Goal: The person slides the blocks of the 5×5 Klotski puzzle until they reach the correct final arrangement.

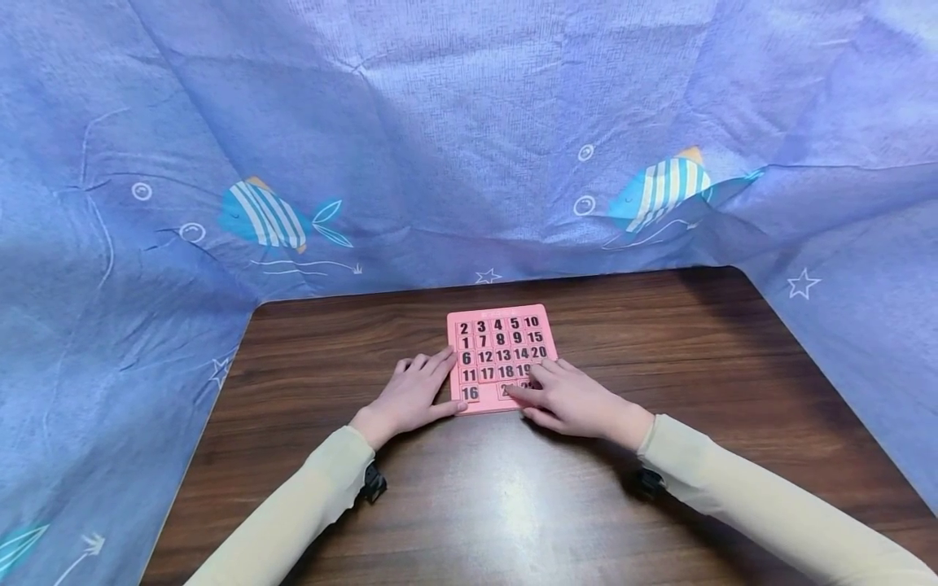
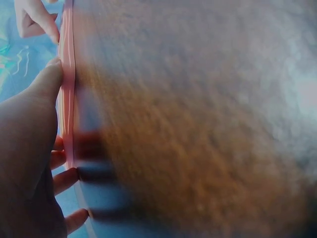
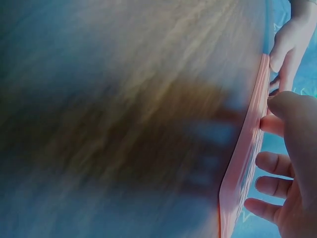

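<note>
A pink number slide puzzle [image 1: 495, 313] lies on the table with rows of black-numbered tiles. In its bottom row, a gap shows between the 16 tile [image 1: 470, 393] and a tile partly covered by a fingertip. My left hand [image 1: 414, 395] rests along the left edge, thumb at the lower left corner and fingers spread. With its index fingertip, my right hand [image 1: 579, 399] touches the partly covered tile; its other fingers lie over the lower right, hiding some tiles. Both wrist views show the puzzle edge-on, its pink side [image 2: 68, 99] beside the left thumb.
The dark wood-grain table [image 1: 330, 350] extends around the puzzle, with a bright glare in front of it. A blue cloth [image 1: 469, 122] printed with fish and stars hangs behind and at both sides. A black wrist device [image 1: 374, 482] sits under the left sleeve.
</note>
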Demonstrator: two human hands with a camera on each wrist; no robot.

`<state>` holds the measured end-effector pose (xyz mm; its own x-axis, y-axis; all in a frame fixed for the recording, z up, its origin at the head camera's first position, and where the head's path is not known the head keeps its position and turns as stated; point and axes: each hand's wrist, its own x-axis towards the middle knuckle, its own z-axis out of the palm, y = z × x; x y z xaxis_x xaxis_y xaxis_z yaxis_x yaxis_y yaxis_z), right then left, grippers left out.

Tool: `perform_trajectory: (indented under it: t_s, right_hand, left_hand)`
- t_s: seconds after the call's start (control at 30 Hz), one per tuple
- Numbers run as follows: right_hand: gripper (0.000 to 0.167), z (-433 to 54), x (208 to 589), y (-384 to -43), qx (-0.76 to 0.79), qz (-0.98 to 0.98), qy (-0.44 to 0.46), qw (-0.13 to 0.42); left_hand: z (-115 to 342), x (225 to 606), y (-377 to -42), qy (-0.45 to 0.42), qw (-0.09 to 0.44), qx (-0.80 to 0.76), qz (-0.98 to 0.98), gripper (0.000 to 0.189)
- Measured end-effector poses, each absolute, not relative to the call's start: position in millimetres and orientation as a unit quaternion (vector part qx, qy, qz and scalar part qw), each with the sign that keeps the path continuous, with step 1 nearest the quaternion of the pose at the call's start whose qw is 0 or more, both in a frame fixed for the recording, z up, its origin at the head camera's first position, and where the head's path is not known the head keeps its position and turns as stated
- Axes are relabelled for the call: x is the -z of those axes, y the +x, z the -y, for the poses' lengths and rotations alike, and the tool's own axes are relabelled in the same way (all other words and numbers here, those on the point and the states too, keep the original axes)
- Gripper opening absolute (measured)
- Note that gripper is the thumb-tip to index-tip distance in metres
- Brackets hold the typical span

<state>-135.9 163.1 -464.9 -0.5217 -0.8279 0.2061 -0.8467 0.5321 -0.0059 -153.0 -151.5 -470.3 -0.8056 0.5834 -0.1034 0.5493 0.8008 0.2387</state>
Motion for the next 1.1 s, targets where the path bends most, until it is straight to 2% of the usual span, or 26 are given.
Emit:
perform_trajectory:
  t_s: [0.37,0.77,1.1]
  right_hand:
    - [0.043,-143.7,467.4,-135.8,-0.058,0.866,0.488,0.092]
    - [0.042,-199.2,468.8,-125.3,-0.064,0.886,0.448,0.105]
    - [0.047,-194.2,472.1,-123.4,-0.071,0.881,0.455,0.111]
  left_hand:
    - [151.5,474.7,-156.2,0.295,0.086,-0.11,-0.945,0.09]
    - [153.1,470.5,-154.6,0.301,0.093,-0.154,-0.937,0.091]
    - [151.1,474.2,-155.8,0.308,0.081,-0.15,-0.936,0.09]
